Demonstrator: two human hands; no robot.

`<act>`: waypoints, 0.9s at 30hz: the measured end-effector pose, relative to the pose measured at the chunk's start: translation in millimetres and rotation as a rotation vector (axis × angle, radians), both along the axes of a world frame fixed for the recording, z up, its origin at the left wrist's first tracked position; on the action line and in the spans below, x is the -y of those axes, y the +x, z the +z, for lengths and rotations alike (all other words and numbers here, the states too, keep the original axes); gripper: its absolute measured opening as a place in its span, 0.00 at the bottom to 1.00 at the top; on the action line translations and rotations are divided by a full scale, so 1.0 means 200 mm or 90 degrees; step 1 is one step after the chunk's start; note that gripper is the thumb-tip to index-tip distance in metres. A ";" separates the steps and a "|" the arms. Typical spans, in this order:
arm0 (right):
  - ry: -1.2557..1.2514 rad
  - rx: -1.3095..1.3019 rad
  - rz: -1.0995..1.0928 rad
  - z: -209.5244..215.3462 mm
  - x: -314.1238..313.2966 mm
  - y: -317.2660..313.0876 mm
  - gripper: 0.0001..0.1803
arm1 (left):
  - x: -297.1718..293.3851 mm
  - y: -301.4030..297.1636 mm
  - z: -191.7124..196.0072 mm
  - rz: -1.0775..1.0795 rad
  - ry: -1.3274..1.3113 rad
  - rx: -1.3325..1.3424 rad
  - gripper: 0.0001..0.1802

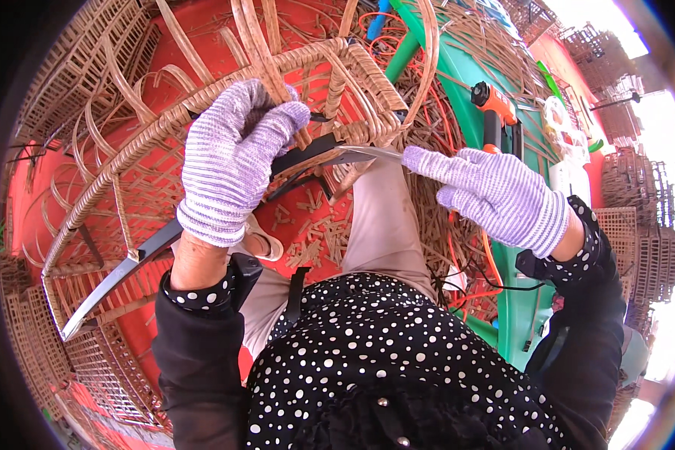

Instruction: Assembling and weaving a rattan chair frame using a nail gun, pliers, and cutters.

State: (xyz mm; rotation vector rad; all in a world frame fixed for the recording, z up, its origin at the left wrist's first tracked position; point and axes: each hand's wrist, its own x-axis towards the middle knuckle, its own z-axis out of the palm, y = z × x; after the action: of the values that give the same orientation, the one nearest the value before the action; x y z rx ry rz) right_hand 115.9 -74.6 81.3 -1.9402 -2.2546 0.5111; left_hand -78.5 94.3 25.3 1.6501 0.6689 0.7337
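My left hand (232,161), in a purple striped knit glove, grips the woven rim of a wicker basket frame (127,161) together with the dark handle of a long curved knife (120,274) whose blade runs down to the lower left. My right hand (502,195), gloved the same way, pinches the end of a thin flat rattan strip (367,152) that comes out from the basket rim. The basket rests tilted over my lap.
A red floor lies under the basket, littered with cane offcuts (315,236). A green bench (465,90) at right carries an orange-handled tool (495,112). Loose rattan strands (435,120) pile near it. Stacked wicker crates (637,195) stand at far right and left.
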 end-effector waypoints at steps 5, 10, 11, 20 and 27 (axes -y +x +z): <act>-0.010 0.016 0.042 0.04 -0.05 0.03 0.26 | 0.01 -0.01 0.00 0.018 -0.003 -0.003 0.07; -0.155 0.249 0.104 0.33 -0.20 -0.02 0.27 | 0.02 0.00 0.01 -0.007 -0.030 0.043 0.07; -0.211 0.300 0.103 0.38 -0.26 -0.06 0.27 | 0.02 0.03 0.01 -0.020 -0.029 0.042 0.07; -0.033 0.520 0.006 0.12 0.00 -0.24 0.32 | 0.00 -0.03 -0.02 0.015 -0.009 0.033 0.08; -0.229 0.514 0.025 0.33 -0.13 -0.24 0.34 | 0.05 0.05 0.02 -0.032 0.017 0.049 0.07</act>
State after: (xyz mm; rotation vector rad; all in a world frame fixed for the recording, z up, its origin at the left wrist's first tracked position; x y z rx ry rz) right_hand 67.7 -48.3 148.0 -2.6466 -2.8031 0.1344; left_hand -68.6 83.5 29.0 1.6485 0.5624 0.7685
